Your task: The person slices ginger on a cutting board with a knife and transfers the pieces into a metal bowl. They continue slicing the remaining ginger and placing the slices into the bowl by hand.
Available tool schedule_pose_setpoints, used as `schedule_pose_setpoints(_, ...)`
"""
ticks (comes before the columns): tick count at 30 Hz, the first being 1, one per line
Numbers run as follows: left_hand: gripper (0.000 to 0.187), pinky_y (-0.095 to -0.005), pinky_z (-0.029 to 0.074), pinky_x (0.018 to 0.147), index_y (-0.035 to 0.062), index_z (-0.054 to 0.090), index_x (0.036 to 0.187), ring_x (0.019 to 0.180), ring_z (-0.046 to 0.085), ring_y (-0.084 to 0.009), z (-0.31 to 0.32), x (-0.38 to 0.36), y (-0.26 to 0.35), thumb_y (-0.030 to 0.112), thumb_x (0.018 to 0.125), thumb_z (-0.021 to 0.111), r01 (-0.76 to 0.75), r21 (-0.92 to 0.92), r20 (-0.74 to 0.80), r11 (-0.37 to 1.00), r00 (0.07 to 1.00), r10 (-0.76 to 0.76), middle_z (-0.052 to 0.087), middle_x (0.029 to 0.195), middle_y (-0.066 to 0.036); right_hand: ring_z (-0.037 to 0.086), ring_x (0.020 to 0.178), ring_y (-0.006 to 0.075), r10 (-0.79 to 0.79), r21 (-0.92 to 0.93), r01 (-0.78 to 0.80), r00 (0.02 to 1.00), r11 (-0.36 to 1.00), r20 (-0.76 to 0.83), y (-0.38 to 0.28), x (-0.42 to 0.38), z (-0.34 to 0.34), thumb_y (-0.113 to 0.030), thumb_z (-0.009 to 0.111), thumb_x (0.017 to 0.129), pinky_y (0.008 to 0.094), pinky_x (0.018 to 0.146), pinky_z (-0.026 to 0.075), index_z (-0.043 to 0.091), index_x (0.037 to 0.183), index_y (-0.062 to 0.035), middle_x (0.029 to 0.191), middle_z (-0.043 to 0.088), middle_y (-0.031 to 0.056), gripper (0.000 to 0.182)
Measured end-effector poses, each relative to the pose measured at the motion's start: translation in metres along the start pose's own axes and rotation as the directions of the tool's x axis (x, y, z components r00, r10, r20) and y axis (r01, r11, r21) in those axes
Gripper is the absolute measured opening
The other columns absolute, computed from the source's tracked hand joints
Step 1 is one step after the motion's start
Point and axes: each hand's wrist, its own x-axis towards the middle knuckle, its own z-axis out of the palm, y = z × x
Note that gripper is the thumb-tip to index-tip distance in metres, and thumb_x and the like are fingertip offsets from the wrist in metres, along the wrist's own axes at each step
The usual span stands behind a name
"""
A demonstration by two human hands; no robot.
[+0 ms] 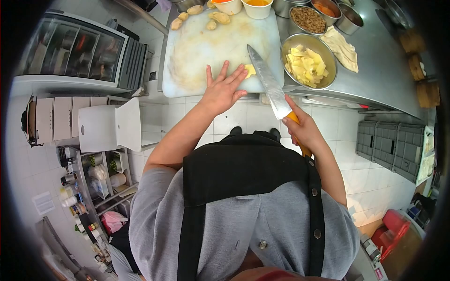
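My right hand (304, 127) is wrapped round the orange handle of a large kitchen knife (267, 78). Its blade points away from me over the right part of a white cutting board (197, 51). My left hand (225, 89) lies over the board's near edge with fingers spread, the fingertips at a small pale-yellow slice (250, 70) beside the blade. Knobbly tan pieces that look like ginger (219, 18) lie at the board's far side. To the right, a metal bowl (332, 58) holds many pale-yellow slices (307, 65).
Behind the board stand a white tub with orange liquid (258, 3) and a metal bowl of brown crumbly food (308, 19). A cream cloth (341, 49) lies right of the slice bowl on the steel counter (375, 70). Grey crates (391, 147) stand at right, a white chair (101, 126) at left.
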Motion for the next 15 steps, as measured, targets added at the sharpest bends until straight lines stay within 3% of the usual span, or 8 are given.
schedule_pose_setpoints(15, 0.072, -0.0700, 0.000, 0.113, 0.0250, 0.031, 0.153, 0.150, 0.013, -0.0299, -0.004, 0.002, 0.004, 0.053, 0.091, 0.055, -0.012, 0.001, -0.019, 1.000, 1.000, 0.012, 0.025, 0.160, 0.007, 0.047, 0.043, 0.0103, -0.049, 0.004, 0.049, 0.998, 0.999, 0.034, -0.005, 0.022, 0.006, -0.016, 0.059, 0.095, 0.0266, 0.042, 0.042, 0.029, 0.155, -0.0251, 0.067, 0.048, 0.0018, 0.067)
